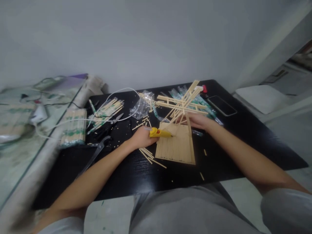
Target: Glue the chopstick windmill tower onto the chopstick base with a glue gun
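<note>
My left hand (142,137) is closed around a yellow glue gun (161,132), its nozzle pointing right over a flat panel of wooden sticks (175,148). The panel lies on the black table and looks partly covered with sticks side by side. A windmill-like frame of crossed sticks (184,104) stands at the panel's far end. My right hand (195,120) reaches behind it and grips its lower part; some fingers are hidden by the sticks. A few loose sticks (148,155) lie just left of the panel.
Pliers-like cutters (97,151) and scissors (114,122) lie on the left, near bundled sticks in plastic packs (73,126). A white cord (97,121) loops across the table's left side. A phone (222,105) rests at the right. Crumpled clear plastic (143,105) sits at the back.
</note>
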The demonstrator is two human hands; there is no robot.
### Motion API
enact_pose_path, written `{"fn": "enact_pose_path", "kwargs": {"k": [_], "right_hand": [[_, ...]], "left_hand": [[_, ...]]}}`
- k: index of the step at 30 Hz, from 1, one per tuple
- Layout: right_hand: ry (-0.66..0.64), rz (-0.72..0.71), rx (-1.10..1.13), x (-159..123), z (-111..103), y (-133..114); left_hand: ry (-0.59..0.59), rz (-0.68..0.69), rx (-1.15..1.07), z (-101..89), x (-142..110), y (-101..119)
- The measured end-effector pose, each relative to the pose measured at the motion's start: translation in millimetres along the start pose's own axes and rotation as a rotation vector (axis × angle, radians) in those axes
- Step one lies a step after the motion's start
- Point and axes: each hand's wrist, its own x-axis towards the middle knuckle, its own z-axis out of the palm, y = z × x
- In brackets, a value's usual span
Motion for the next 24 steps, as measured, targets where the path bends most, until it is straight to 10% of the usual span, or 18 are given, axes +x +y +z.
{"fn": "enact_pose_path", "kwargs": {"k": [24], "right_hand": [[0.008,-0.085,0.165,14.5,-2.1,14.3]], "left_hand": [[0.006,-0.044,-0.116,0.9,-1.9,-1.9]]}}
